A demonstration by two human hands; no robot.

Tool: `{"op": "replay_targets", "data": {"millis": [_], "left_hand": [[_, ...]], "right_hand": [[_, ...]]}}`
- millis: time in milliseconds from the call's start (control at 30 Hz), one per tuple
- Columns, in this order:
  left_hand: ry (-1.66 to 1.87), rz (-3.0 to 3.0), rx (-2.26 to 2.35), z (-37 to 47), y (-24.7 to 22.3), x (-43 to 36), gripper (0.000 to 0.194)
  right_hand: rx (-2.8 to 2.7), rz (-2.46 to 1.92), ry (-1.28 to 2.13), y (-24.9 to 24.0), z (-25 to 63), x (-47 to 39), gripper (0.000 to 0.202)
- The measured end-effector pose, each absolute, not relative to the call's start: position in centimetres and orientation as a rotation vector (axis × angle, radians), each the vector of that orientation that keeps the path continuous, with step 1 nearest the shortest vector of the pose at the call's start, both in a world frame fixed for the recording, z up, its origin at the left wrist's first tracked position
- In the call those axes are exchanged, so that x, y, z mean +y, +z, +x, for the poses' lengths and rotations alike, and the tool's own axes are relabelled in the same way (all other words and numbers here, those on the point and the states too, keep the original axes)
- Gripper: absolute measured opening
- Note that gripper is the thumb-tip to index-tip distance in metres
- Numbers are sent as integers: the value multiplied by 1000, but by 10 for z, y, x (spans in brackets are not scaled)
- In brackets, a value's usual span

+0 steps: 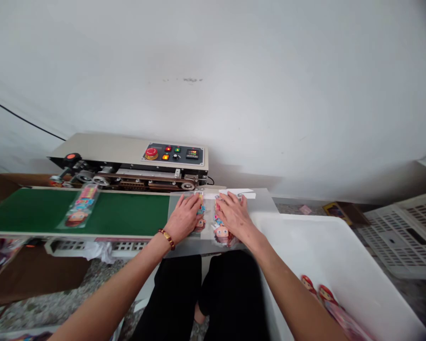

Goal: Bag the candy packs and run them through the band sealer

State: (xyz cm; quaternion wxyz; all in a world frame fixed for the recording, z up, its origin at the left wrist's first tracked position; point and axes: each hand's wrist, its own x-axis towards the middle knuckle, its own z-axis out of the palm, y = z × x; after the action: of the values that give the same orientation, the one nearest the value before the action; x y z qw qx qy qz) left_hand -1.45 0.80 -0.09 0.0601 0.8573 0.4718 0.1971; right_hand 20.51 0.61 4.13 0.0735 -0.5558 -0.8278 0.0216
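Note:
My left hand (183,217) lies palm down with its fingers stretched over a clear packet (200,222) showing a printed doll figure, at the right end of the green belt. To its right, my right hand (234,214) rests with spread fingers on a second clear packet (221,232), with a doll face printed near its lower end. Both packets lie flat on a pale sheet-like surface (262,201). Farther left, another packet (81,206) lies on the green belt (128,213), its top edge by the machine's rollers.
The sealing machine (128,151) with lit buttons stands against the wall. A white tub (305,237) with red-haired doll pieces (327,294) is at the right, beyond it white crates (394,239). Cardboard (39,274) is at the lower left.

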Motion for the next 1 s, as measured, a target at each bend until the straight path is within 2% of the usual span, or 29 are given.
{"op": "replay_targets", "data": {"millis": [233, 367, 433, 567, 700, 1000], "left_hand": [[528, 2552, 1545, -64, -6, 11, 45], [534, 2481, 1792, -88, 3, 8, 41], [618, 2494, 1778, -72, 7, 2, 38], [654, 2618, 1440, -15, 6, -9, 44], [552, 2596, 1508, 2, 0, -8, 49], [420, 2552, 1674, -99, 1, -3, 46]], "right_hand": [[-2596, -1565, 46, 45, 179, 21, 24], [-2587, -1480, 67, 44, 160, 30, 26], [-2551, -1499, 75, 47, 160, 28, 29], [-2499, -1634, 12, 56, 185, 13, 33], [-2532, -1715, -23, 57, 214, -4, 34], [-2638, -1589, 23, 49, 179, 9, 30]]}}
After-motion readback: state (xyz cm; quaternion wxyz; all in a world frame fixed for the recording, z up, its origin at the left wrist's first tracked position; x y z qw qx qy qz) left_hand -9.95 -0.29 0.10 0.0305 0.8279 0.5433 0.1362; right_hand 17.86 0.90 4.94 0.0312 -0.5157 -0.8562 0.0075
